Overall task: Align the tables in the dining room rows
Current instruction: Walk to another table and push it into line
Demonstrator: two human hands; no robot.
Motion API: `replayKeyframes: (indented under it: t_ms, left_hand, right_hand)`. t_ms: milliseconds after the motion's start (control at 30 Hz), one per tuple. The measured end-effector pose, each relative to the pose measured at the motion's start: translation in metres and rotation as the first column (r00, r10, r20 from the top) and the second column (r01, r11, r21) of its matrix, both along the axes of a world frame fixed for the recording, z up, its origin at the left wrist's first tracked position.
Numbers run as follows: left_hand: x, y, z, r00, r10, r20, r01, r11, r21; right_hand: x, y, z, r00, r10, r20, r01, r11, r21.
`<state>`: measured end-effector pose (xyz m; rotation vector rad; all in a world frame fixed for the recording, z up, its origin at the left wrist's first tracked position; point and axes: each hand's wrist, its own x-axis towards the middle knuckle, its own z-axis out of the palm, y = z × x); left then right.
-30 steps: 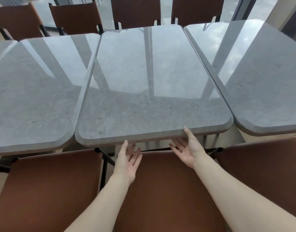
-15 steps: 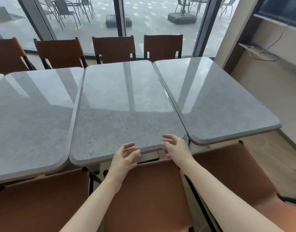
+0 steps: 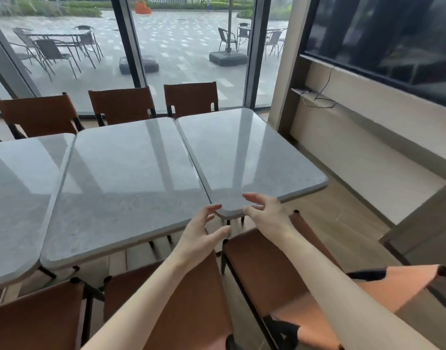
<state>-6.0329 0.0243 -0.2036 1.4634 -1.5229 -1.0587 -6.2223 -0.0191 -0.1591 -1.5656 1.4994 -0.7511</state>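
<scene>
Reaching toward the near corner of the right grey stone-top table (image 3: 247,157), left hand (image 3: 201,238) and right hand (image 3: 267,215) both released, fingers loosely spread, holding nothing. Middle table (image 3: 126,183) butted just beside it; brown chairs (image 3: 262,269) below.

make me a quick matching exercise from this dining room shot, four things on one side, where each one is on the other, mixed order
Things:
1. right hand
2. left hand
3. black cable
4. outdoor chairs

Places:
A. on the wall ledge, far right
B. beyond the window, on the patio
C. over the near corner of the rightmost table
D. at the near edge of the middle table

Pairs: 1-C, 2-D, 3-A, 4-B
</scene>
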Motion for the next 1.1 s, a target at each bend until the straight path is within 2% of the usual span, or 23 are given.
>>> replayKeyframes:
  t_ms: [200,467,667,833,1100]
  left_hand:
    - [-0.133,0.0,0.011,0.996,0.091,0.011,-0.09,0.993,-0.076]
    - [-0.257,0.028,0.021,0.997,0.054,0.048,-0.053,0.999,-0.009]
    - [-0.272,0.035,0.036,0.954,-0.042,0.297,0.039,0.999,0.016]
    - [-0.259,0.042,0.066,0.923,-0.004,0.384,0.012,1.0,-0.017]
    - [-0.248,0.083,0.067,0.878,-0.041,0.477,0.05,0.999,-0.007]
  right_hand:
    - [-0.136,0.019,0.009,0.997,0.004,-0.075,-0.007,0.999,-0.04]
    - [-0.27,0.047,0.019,0.995,-0.003,-0.1,0.0,0.999,-0.033]
    - [-0.336,0.066,0.026,0.984,0.03,-0.175,-0.037,0.999,-0.033]
    - [-0.366,0.077,0.051,0.964,-0.043,-0.261,0.013,0.993,-0.115]
    - [-0.343,0.107,0.053,0.966,0.017,-0.258,-0.049,0.992,-0.119]
